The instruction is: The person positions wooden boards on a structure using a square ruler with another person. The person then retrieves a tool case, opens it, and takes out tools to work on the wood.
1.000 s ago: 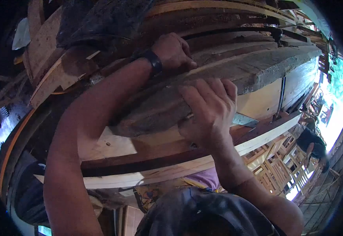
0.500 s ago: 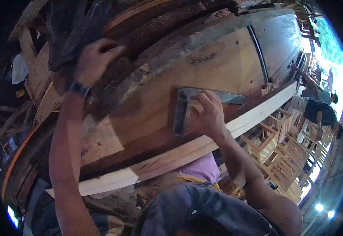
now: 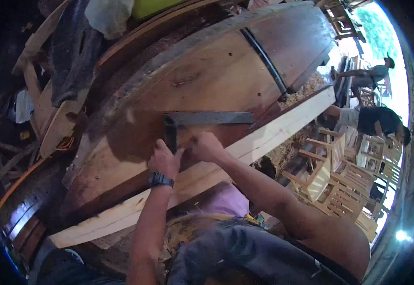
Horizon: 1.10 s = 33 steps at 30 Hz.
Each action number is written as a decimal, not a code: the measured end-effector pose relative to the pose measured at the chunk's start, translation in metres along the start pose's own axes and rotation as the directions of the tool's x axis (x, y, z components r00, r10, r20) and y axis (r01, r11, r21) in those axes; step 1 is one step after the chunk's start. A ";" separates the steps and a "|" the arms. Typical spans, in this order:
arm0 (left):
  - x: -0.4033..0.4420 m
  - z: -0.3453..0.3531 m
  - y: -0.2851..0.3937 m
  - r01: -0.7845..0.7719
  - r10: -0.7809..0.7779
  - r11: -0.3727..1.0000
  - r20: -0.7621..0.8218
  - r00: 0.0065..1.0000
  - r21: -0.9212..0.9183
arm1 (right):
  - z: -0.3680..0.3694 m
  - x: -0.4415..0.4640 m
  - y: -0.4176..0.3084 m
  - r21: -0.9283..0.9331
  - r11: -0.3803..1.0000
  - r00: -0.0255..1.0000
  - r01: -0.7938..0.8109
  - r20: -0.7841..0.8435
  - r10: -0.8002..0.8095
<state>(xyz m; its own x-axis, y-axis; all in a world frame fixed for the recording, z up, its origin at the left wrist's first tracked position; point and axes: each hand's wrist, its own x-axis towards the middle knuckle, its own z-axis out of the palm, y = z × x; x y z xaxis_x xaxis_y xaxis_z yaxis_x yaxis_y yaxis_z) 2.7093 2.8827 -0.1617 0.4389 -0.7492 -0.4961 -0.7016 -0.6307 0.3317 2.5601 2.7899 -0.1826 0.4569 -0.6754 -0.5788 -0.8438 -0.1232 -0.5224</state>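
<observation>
my left hand (image 3: pixel 164 160), earlier away from the square (image 3: pixel 211 118), now clamps its handle (image 3: pixel 170 133); my right hand (image 3: pixel 207 147) curls nearby, its grip i cannot tell. the square lies beyond the pale beam (image 3: pixel 276 134).

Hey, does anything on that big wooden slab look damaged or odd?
Yes: a dark, ragged mark on the slab, beyond the square, stands out against the lighter wood. It may be a crack or knot; I can't tell.
</observation>
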 end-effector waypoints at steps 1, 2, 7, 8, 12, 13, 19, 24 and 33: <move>0.005 0.000 0.009 0.036 -0.035 0.999 0.068 0.997 -0.012 | -0.001 -0.004 0.002 0.036 0.998 0.998 0.052 -0.020 -0.051; 0.009 0.000 0.014 0.021 -0.021 1.000 0.060 0.998 -0.008 | 0.000 -0.007 0.002 0.070 0.992 0.993 0.109 -0.040 -0.107; 0.009 -0.028 0.037 0.049 -0.048 0.999 0.056 0.997 -0.002 | -0.023 -0.022 -0.007 0.015 0.983 0.934 0.185 -0.315 -0.171; 0.007 -0.040 0.043 0.059 -0.060 0.998 0.057 0.997 0.007 | -0.036 -0.028 -0.008 -0.180 0.955 0.833 0.238 -0.469 -0.295; 0.009 -0.083 0.061 0.037 -0.039 0.999 0.110 0.993 0.023 | -0.072 -0.009 0.026 -0.663 0.701 0.601 0.265 -0.455 -0.657; 0.015 -0.092 0.065 0.021 -0.024 1.000 0.130 0.991 0.020 | -0.076 0.003 0.039 -0.647 0.695 0.605 0.314 -0.429 -0.671; 0.045 -0.110 0.060 -0.133 0.072 0.634 -0.113 0.991 -0.762 | -0.107 0.047 0.078 -0.559 0.673 0.538 0.484 -0.417 -0.733; -0.004 -0.052 -0.029 -0.322 0.015 0.715 -0.447 0.895 -0.621 | -0.135 0.097 0.121 -0.482 0.852 0.484 0.206 -0.706 -0.517; -0.088 0.022 -0.172 -0.215 -0.085 0.861 -0.549 0.832 -0.461 | -0.159 0.141 0.136 -0.292 0.956 0.544 0.026 -0.798 -0.258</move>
<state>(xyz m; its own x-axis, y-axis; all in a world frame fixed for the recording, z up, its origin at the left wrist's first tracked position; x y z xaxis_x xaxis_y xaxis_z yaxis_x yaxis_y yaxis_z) 2.7792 3.0619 -0.1922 0.7330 -0.6802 -0.0006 -0.4400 -0.4749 0.7621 2.4651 2.5618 -0.2358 0.2417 -0.9163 0.3194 -0.8772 -0.3470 -0.3318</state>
